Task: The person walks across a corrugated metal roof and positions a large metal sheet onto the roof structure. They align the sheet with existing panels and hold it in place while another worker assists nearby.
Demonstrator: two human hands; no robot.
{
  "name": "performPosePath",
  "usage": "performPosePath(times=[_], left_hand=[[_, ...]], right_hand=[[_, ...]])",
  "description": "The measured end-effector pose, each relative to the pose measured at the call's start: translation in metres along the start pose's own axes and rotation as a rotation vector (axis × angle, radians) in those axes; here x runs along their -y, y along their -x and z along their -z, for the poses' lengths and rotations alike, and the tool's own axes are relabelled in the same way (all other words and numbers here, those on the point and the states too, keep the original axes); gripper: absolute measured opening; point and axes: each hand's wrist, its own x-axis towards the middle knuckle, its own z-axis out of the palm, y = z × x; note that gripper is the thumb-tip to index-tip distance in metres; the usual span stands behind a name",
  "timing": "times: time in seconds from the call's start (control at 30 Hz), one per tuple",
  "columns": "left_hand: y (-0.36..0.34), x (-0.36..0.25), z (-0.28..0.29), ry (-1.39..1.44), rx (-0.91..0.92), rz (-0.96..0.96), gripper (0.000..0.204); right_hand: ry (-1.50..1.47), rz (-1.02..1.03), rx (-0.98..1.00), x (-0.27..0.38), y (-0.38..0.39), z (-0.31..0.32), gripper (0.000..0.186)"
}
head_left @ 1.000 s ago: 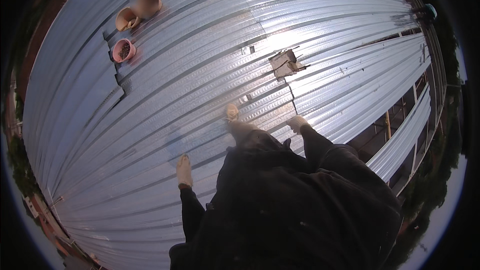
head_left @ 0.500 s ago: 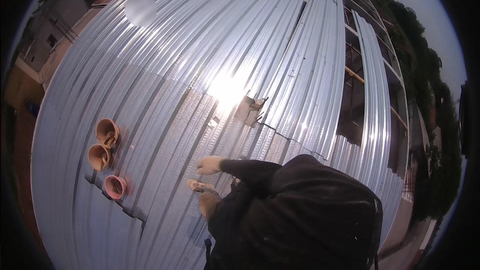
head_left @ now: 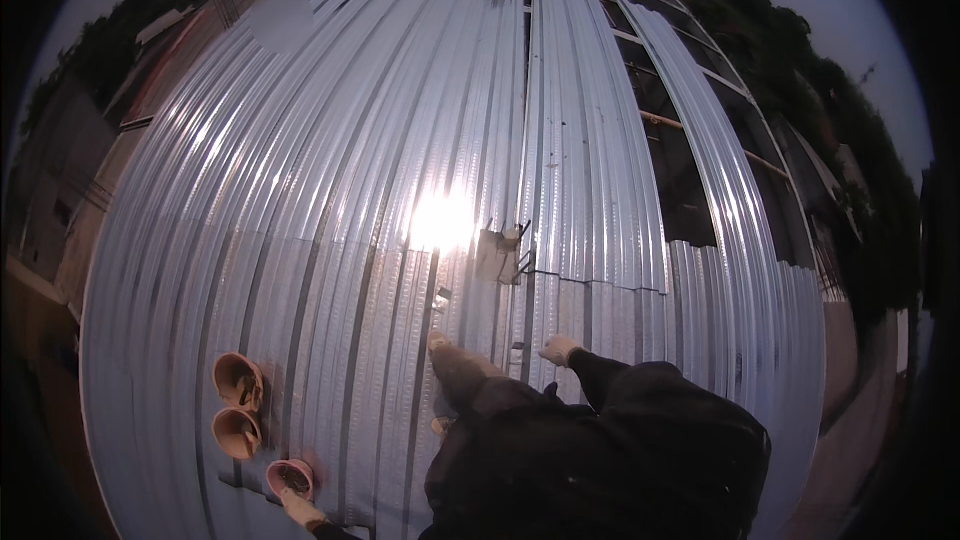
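Note:
My left hand (head_left: 300,506), in a pale glove, reaches to the near rim of a pink bucket (head_left: 278,472) at the lower left; whether its fingers grip the rim or something inside is unclear. My right hand (head_left: 557,349), also gloved, hangs loosely open with nothing visible in it, beside my body over the corrugated metal roof (head_left: 380,340). My feet show below, partly hidden by my dark clothing. Two tan buckets (head_left: 236,430) with indistinct contents lie just beyond the pink one.
A flat piece with dark rods (head_left: 497,258) lies mid-roof near bright glare. Openings (head_left: 680,175) between sheets at the right expose beams (head_left: 765,162) and dark space below. The roof edge curves round both sides, with trees (head_left: 760,10) and buildings beyond.
My view has turned and tilted toward the far roof. My left hand has come into sight at the pink bucket, and my right hand is now out to the right.

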Motion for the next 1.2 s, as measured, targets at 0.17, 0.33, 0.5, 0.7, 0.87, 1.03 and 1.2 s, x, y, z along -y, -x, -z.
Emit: performPosePath(times=[0.17, 0.33, 0.5, 0.7, 0.87, 1.03, 1.2], left_hand=[[-0.103, -0.041, -0.072, 0.356, 0.214, 0.302, 0.036], [-0.115, -0.099, -0.253, -0.218, 0.264, 0.231, 0.034], [-0.125, -0.162, -0.361, -0.719, 0.627, 0.168, 0.039], [-0.146, -0.213, -0.428, -0.629, 0.618, 0.188, 0.046], [-0.173, -0.240, -0.414, -0.729, 0.461, 0.313, 0.044], [-0.224, -0.261, -0.441, -0.967, 0.566, 0.303, 0.039], [-0.320, -0.288, -0.554, -0.968, 0.655, 0.205, 0.035]], right_hand=[[0.227, 0.090, 0.354, 0.020, -0.014, -0.037, 0.041], [0.071, 0.126, 0.385, 0.104, -0.091, -0.012, 0.035], [-0.362, 0.053, 0.114, 0.227, -0.213, 0.095, 0.036], [-0.443, 0.203, -0.239, 0.297, -0.295, 0.246, 0.054], [-0.498, 0.184, -0.255, 0.310, -0.341, 0.272, 0.055], [-0.225, 0.080, -0.098, 0.282, -0.354, 0.227, 0.054], [-0.402, -0.377, 0.243, 0.252, -0.335, 0.189, 0.046]])
